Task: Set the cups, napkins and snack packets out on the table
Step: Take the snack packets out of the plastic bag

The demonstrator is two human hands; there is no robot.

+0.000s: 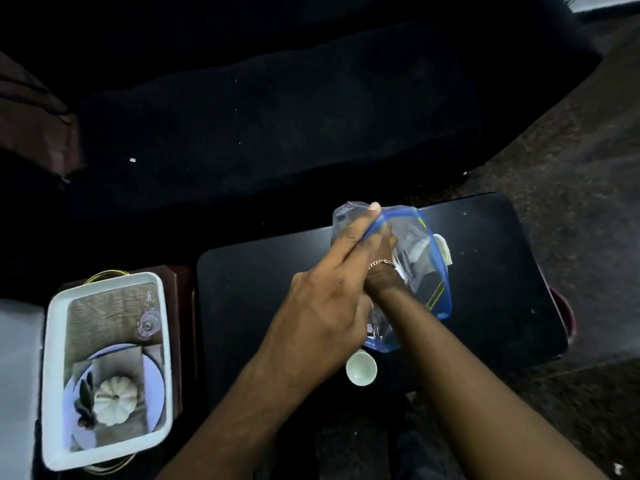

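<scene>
A clear plastic zip bag (427,271) with a blue rim stands on the black table (491,271). My left hand (329,289) grips the bag's rim at the top, thumb over the edge. My right hand (382,247), with a chain bracelet at the wrist, is pushed into the bag's mouth; its fingers are hidden behind my left hand and the plastic. White, napkin-like items (420,249) show blurred through the bag. A small pale green cup (361,368) sits upright on the table just below the bag, near the front edge.
A white rectangular tray (52,341) with a printed picture of a plate and pumpkin rests on a dark stand to the left of the table. A dark sofa (277,116) runs behind the table. Carpet (571,168) lies to the right.
</scene>
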